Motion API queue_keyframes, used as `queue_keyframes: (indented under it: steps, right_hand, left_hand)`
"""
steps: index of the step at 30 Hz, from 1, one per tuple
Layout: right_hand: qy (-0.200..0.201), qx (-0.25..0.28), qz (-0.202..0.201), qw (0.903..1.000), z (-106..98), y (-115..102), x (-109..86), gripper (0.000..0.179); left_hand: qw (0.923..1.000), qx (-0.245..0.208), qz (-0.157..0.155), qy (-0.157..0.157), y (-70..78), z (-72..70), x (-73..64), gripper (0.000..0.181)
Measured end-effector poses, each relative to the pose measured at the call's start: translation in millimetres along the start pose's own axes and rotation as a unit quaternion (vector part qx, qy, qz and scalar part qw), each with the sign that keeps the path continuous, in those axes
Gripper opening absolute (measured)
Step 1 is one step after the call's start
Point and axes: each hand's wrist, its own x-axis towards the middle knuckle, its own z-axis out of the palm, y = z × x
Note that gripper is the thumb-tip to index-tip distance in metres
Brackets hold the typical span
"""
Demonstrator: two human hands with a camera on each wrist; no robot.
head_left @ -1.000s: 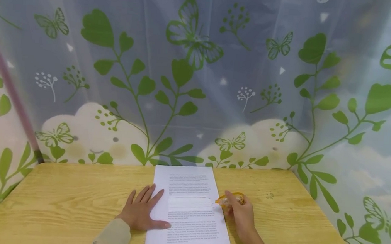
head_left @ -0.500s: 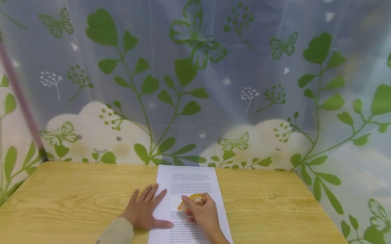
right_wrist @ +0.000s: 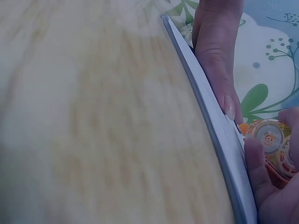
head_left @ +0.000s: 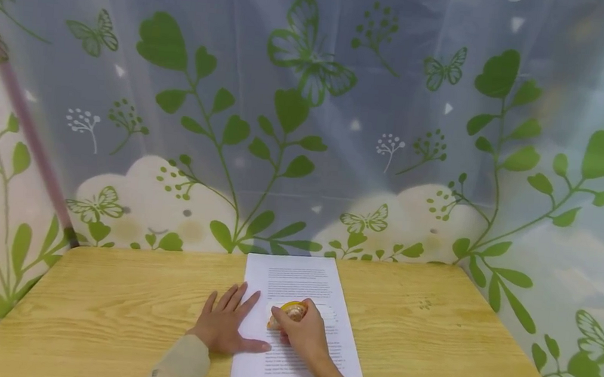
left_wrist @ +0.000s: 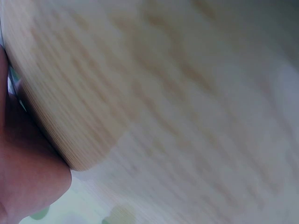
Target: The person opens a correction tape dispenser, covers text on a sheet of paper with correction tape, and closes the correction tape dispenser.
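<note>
In the head view, my left hand lies spread flat on the left margin of a stack of printed paper. My right hand pinches an orange, see-through correction tape dispenser between thumb and fingers. Its tip meets the sheet near the left end of the text lines. A white covered band shows across the print, partly hidden by that hand. From the right wrist, the dispenser's round reels are visible, its orange tip close to the left hand's thumb. The left wrist view shows only part of the left hand.
The paper lies on a wood-grain table and reaches its far edge. Behind and at both sides hangs a curtain printed with green leaves, butterflies and clouds.
My right hand has carried the correction tape dispenser from the sheet's right edge leftward over the white band to the left part of the text. My left hand stays on the paper.
</note>
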Motion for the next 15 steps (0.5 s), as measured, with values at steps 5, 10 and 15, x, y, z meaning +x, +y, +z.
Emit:
queue_keyframes:
  steps: [5, 10, 15]
  right_hand:
    - [-0.007, 0.002, -0.004, 1.0, 1.4, -0.7, 0.9, 0.051]
    - [-0.013, -0.021, -0.014, 0.9996, 2.3, -1.1, 0.7, 0.053]
    - [-0.006, -0.06, -0.042, 0.9973, 4.3, -3.6, 1.0, 0.049]
  left_hand:
    - [1.0, 0.003, -0.001, 0.008, -8.0, 10.5, 4.8, 0.112]
    - [0.9995, 0.014, -0.002, 0.029, -17.7, 26.2, 12.2, 0.115]
    - [0.9989, 0.017, 0.001, 0.043, -21.3, 32.1, 15.1, 0.115]
